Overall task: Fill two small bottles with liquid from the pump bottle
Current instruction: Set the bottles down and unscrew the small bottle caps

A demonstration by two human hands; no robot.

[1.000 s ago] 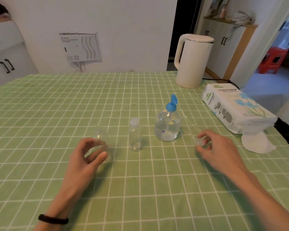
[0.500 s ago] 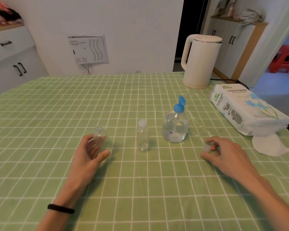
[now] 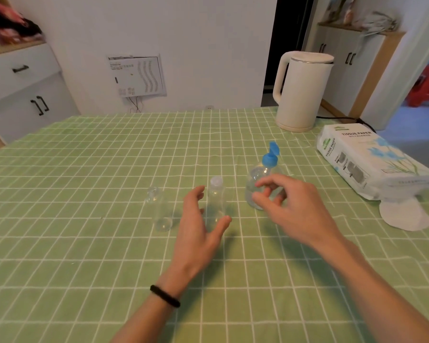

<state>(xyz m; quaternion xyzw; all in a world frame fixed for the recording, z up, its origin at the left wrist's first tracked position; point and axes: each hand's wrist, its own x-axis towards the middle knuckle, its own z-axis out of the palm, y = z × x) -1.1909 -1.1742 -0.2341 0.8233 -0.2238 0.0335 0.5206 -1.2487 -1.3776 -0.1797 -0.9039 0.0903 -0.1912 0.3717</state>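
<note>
Two small clear bottles stand on the green checked tablecloth (image 3: 89, 184). The left small bottle (image 3: 158, 210) has no cap and stands free. My left hand (image 3: 200, 226) is spread around the capped small bottle (image 3: 216, 201), thumb on its right and fingers on its left, without closing on it. The pump bottle (image 3: 264, 173), clear with a blue flip-up top, stands to the right. My right hand (image 3: 289, 206) hovers in front of it with loosely curved fingers and nothing visible in them. It covers the pump bottle's lower part.
A white electric kettle (image 3: 301, 91) stands at the table's far right, its cord running behind. A pack of tissue paper (image 3: 367, 159) lies along the right edge with a loose white tissue (image 3: 404, 215) in front. Cabinets stand off to the left.
My left hand let go of the uncapped bottle and moved right to the capped one. My right hand left the small cap's spot on the cloth and moved left, up to the pump bottle.
</note>
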